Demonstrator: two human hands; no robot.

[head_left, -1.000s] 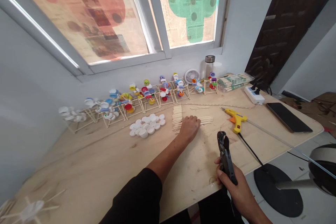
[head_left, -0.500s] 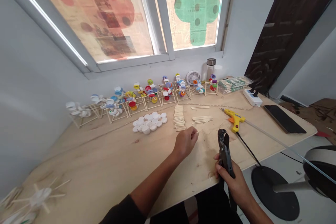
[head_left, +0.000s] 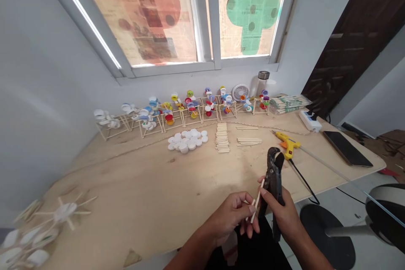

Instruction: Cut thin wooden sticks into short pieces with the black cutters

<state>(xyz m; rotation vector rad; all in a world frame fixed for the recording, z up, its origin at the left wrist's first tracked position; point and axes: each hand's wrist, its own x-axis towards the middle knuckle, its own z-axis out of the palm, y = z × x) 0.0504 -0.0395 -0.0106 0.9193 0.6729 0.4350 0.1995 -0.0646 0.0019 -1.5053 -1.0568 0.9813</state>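
My left hand (head_left: 232, 215) is closed with thin wooden sticks (head_left: 254, 211) pinched between thumb and fingers. The longer stick slants up toward my right hand and seems to touch its fingertips. My right hand (head_left: 283, 209) is wrapped round the handles of a black pipe cutter (head_left: 272, 168), held upright at the table's front edge with its curved jaw at the top. Beyond the hands lie a short row of cut sticks (head_left: 222, 137) stacked side by side and a small bundle of longer sticks (head_left: 249, 141). White bottle caps (head_left: 188, 140) are heaped left of the row.
A yellow glue gun (head_left: 288, 143), a phone (head_left: 347, 147) and a power strip (head_left: 310, 121) occupy the table's right side. Stick frames with coloured cap wheels (head_left: 193, 107) line the back. A stick-spoked wheel (head_left: 66, 211) lies at left. A black stand (head_left: 329, 236) is beyond the right edge.
My left hand has come back from near the stick row to beside my right hand, now with sticks plainly in its fingers. The cutter stays in my right hand. The view has shifted slightly left.
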